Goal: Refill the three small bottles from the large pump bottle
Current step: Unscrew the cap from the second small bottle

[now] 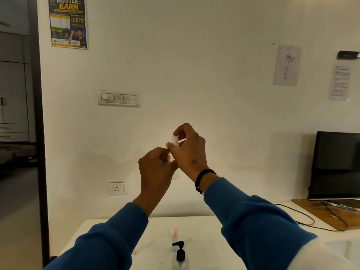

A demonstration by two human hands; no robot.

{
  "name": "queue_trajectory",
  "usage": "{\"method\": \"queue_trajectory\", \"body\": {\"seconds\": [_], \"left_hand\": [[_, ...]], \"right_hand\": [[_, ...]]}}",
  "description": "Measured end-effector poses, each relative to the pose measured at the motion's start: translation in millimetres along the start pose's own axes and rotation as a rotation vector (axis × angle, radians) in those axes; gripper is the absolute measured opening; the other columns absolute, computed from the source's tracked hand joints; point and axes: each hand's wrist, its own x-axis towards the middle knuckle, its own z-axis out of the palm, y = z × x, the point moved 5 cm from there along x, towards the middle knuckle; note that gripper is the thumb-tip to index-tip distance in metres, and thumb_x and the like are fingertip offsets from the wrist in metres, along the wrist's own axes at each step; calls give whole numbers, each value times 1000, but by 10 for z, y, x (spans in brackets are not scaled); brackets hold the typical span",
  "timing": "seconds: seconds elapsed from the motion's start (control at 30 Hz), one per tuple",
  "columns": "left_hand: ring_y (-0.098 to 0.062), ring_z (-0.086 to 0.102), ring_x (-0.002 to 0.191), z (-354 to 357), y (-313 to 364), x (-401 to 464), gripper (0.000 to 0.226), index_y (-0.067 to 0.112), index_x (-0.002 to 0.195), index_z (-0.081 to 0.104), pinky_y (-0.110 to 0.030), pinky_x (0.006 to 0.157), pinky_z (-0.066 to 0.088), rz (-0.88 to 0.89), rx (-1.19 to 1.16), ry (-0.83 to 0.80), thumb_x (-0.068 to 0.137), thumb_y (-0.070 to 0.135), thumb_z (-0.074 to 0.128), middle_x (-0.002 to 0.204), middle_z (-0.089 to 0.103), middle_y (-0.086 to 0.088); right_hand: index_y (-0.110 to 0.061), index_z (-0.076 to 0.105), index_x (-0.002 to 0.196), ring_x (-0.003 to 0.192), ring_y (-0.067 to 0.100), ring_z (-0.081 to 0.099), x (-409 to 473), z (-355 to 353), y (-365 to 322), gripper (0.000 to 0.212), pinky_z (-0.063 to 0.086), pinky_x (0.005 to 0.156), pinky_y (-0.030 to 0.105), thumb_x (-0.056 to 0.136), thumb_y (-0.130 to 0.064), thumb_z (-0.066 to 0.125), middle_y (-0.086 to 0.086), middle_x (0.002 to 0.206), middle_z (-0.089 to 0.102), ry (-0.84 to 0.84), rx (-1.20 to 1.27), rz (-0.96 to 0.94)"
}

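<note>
Both hands are raised in front of the wall, holding one small translucent white bottle between them. My right hand pinches the bottle's upper end with fingers and thumb. My left hand has its fingers curled round the part just below; most of the bottle is hidden by the fingers. On the white table below stands the large clear pump bottle with a black pump head. Right behind it is a second small bottle with a pink tip.
A small pink object lies on the table left of the pump bottle. A black monitor stands on a wooden board at the right, with a cable trailing across the table. A doorway opens at the far left.
</note>
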Motion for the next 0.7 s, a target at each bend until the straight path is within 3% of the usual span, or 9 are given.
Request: {"method": "queue_trajectory", "body": {"seconds": [0.13, 0.3, 0.53, 0.7], "left_hand": [[-24, 65, 65, -8, -22, -9, 21, 6, 86, 74, -9, 63, 39, -11, -4, -9, 79, 23, 83, 70, 63, 3], [-24, 62, 60, -1, -35, -17, 24, 18, 74, 61, -12, 60, 40, -3, 1, 12, 79, 25, 84, 66, 66, -4], [-23, 63, 61, 32, -49, -52, 19, 12, 77, 69, -20, 60, 47, -20, -14, -24, 75, 16, 87, 67, 68, -4], [-9, 43, 47, 68, -31, -67, 32, 17, 65, 55, -5, 52, 39, -30, -5, -26, 79, -3, 78, 53, 50, 11]], "right_hand": [[-24, 59, 103, 92, 18, 65, -21, 11, -18, 29, 49, 67, 13, 85, -4, 70, -2, 104, 64, -38, 27, 9], [-28, 58, 100, 93, 13, 59, -11, 21, -3, 29, 47, 71, 19, 82, -25, 81, -7, 99, 65, -24, -11, -5], [-23, 59, 103, 88, 16, 65, -30, 17, 53, 27, 55, 71, 24, 84, -6, 71, -5, 101, 65, -45, 18, 36], [-22, 61, 103, 94, 19, 63, -52, 59, 25, 28, 57, 75, 27, 82, -4, 67, -2, 102, 65, -72, 34, 21]]}}
